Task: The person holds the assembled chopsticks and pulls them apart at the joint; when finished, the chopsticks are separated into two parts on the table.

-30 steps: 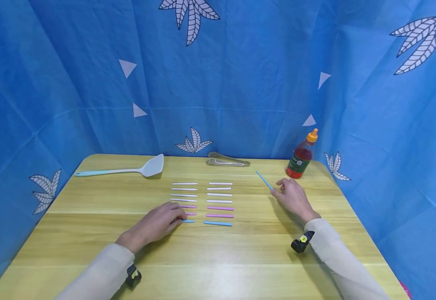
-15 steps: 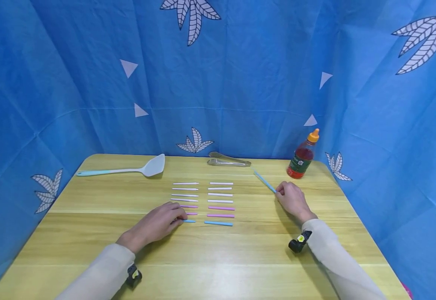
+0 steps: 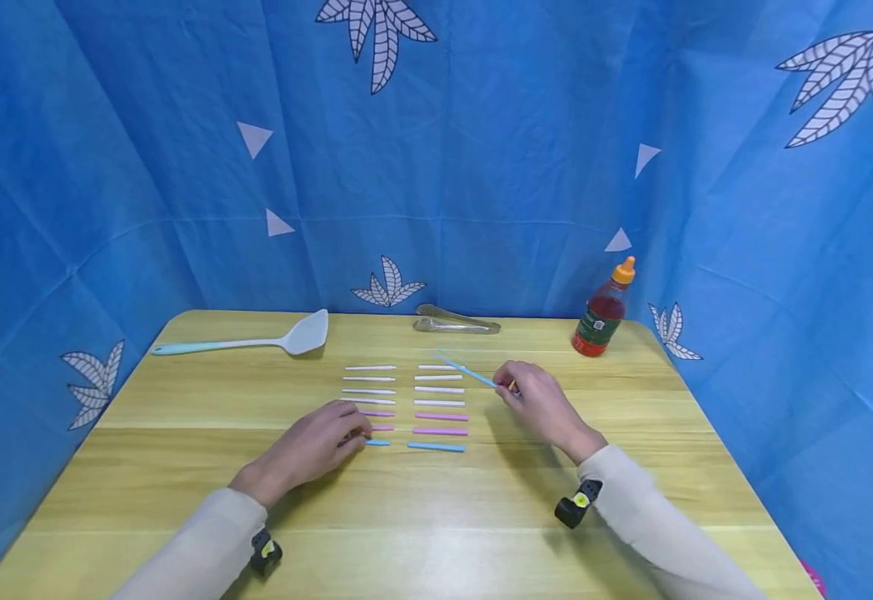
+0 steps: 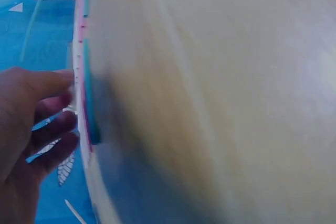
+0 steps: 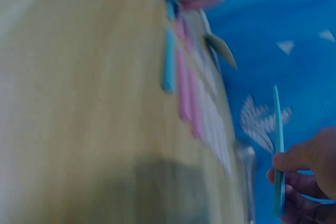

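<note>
My right hand [image 3: 541,404] pinches a slim blue stick [image 3: 474,374] between thumb and fingers, its far end pointing left over the white sticks. In the right wrist view the stick [image 5: 278,145] tapers to a narrow tip above the fingertips. My left hand [image 3: 312,446] rests by the left column, fingers loosely curved and apart from the thumb. It hides part of a blue stick [image 3: 378,442] and of two pink sticks [image 3: 380,413]. Another blue stick [image 3: 436,447] lies at the near end of the right column, below pink sticks [image 3: 441,432] and several white sticks [image 3: 440,390].
A white turner with a pale blue handle [image 3: 237,344] lies at the back left. Metal tongs [image 3: 457,323] lie at the back middle, and a red sauce bottle with an orange cap [image 3: 600,317] stands at the back right. A blue curtain [image 3: 481,167] hangs behind the table.
My right hand has moved left with the blue stick, from near the sauce bottle to beside the right column. My left hand has stayed almost still.
</note>
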A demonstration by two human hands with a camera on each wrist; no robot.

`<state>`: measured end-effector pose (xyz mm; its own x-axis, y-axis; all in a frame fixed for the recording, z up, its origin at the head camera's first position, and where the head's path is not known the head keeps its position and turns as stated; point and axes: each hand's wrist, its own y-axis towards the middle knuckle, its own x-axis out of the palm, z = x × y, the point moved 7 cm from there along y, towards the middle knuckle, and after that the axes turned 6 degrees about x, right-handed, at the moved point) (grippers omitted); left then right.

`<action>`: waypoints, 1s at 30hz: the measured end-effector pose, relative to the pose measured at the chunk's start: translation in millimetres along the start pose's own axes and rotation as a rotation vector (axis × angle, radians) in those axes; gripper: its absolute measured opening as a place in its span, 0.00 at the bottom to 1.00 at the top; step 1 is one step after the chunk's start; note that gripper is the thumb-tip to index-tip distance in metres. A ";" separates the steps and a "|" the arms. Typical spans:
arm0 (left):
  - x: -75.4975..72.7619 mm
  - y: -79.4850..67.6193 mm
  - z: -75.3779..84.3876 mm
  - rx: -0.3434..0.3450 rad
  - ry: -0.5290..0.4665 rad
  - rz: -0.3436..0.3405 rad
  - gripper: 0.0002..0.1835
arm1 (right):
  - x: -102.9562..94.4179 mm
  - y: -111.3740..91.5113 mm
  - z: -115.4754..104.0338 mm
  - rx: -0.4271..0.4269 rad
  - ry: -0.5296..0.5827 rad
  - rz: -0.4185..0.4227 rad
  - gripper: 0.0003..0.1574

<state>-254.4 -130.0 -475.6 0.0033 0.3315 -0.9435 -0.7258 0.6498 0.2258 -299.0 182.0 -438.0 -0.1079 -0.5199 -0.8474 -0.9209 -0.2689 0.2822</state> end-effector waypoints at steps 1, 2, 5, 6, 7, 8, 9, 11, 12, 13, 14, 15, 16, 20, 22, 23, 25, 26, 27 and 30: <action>-3.5 1.5 1.6 0.000 0.016 0.024 0.08 | 3.3 -2.7 -7.8 -0.031 0.002 -0.009 0.04; -7.6 3.1 3.7 0.002 0.030 0.054 0.08 | 6.9 -5.5 -15.1 -0.058 0.006 -0.022 0.04; -21.0 9.9 13.3 0.038 0.050 0.165 0.10 | 18.0 -14.6 -37.0 -0.147 0.010 -0.064 0.06; -24.1 12.1 17.0 0.052 0.053 0.193 0.11 | 21.8 -17.4 -43.9 -0.179 0.006 -0.076 0.06; -26.1 14.3 20.7 0.066 0.052 0.213 0.12 | 25.3 -20.0 -50.8 -0.210 0.000 -0.084 0.06; -27.0 16.1 24.2 0.078 0.050 0.223 0.12 | 28.9 -22.3 -57.5 -0.242 -0.008 -0.090 0.06; -26.6 17.5 27.4 0.090 0.056 0.226 0.13 | 32.1 -24.4 -64.3 -0.272 -0.022 -0.093 0.06; -23.8 19.5 33.8 0.117 0.073 0.215 0.13 | 37.6 -27.6 -76.5 -0.327 -0.045 -0.091 0.06; -21.7 19.7 36.6 0.127 0.083 0.207 0.13 | 39.8 -29.0 -81.9 -0.353 -0.055 -0.086 0.06; -19.3 19.7 39.0 0.141 0.091 0.201 0.12 | 41.5 -30.4 -86.8 -0.376 -0.062 -0.080 0.06; -17.2 19.3 41.4 0.154 0.098 0.193 0.11 | 42.8 -31.6 -90.9 -0.397 -0.065 -0.072 0.07; -15.2 18.8 43.4 0.166 0.100 0.188 0.09 | 43.6 -32.7 -94.4 -0.413 -0.067 -0.063 0.07; -13.9 18.2 45.3 0.177 0.096 0.185 0.08 | 44.3 -33.6 -96.7 -0.424 -0.066 -0.056 0.08; -10.0 16.0 49.3 0.188 0.074 0.164 0.05 | 45.5 -36.5 -100.0 -0.435 -0.055 -0.032 0.09; -9.6 14.7 50.4 0.190 0.068 0.158 0.05 | 46.3 -37.1 -99.8 -0.431 -0.049 -0.029 0.09; -9.5 14.3 51.0 0.191 0.069 0.155 0.04 | 46.6 -37.3 -99.8 -0.430 -0.045 -0.028 0.09; -9.7 13.3 52.6 0.198 0.074 0.150 0.04 | 47.8 -37.4 -99.4 -0.423 -0.035 -0.039 0.08; -9.5 12.9 53.2 0.201 0.080 0.146 0.04 | 48.6 -37.5 -99.1 -0.419 -0.028 -0.050 0.07; -9.4 12.5 54.1 0.204 0.085 0.142 0.04 | 49.2 -37.6 -98.9 -0.413 -0.023 -0.061 0.06; -8.3 11.1 55.3 0.203 0.100 0.127 0.03 | 51.0 -38.0 -98.6 -0.388 -0.005 -0.103 0.04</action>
<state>-224.5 -87.7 -451.9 -0.1544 0.3562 -0.9216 -0.5628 0.7349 0.3784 -232.6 85.7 -447.5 -0.0253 -0.4703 -0.8822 -0.7173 -0.6061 0.3437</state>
